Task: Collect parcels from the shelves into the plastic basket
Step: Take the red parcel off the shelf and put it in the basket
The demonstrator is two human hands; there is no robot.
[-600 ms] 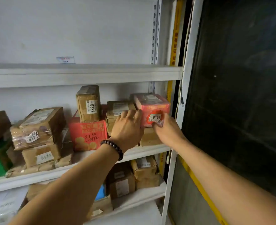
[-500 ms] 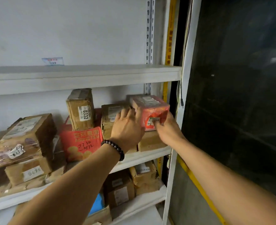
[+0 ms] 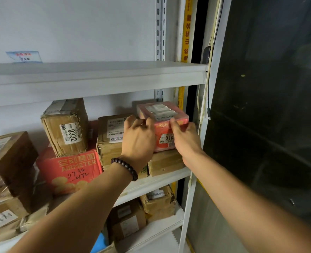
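A small red parcel (image 3: 164, 118) with a white label sits on top of a brown box (image 3: 164, 162) at the right end of the middle shelf (image 3: 158, 181). My left hand (image 3: 139, 137) grips its left side, fingers curled over the top edge. My right hand (image 3: 184, 137) grips its right front corner, thumb on the top edge. Other parcels stand on the same shelf: a brown box marked 0332 (image 3: 65, 125), a red AIRMETER box (image 3: 70, 170) and a brown box (image 3: 110, 137) behind my left hand. The plastic basket is out of view.
The upper shelf (image 3: 96, 79) holds nothing but a small card (image 3: 24, 56). More brown parcels (image 3: 158, 203) lie on the lower shelf. Stacked boxes (image 3: 6, 167) fill the left. A white upright (image 3: 205, 106) and a dark panel (image 3: 269, 106) bound the right side.
Both hands have closed tighter on the red parcel, the fingers now curled over its top edge. The view has moved closer and shifted right.
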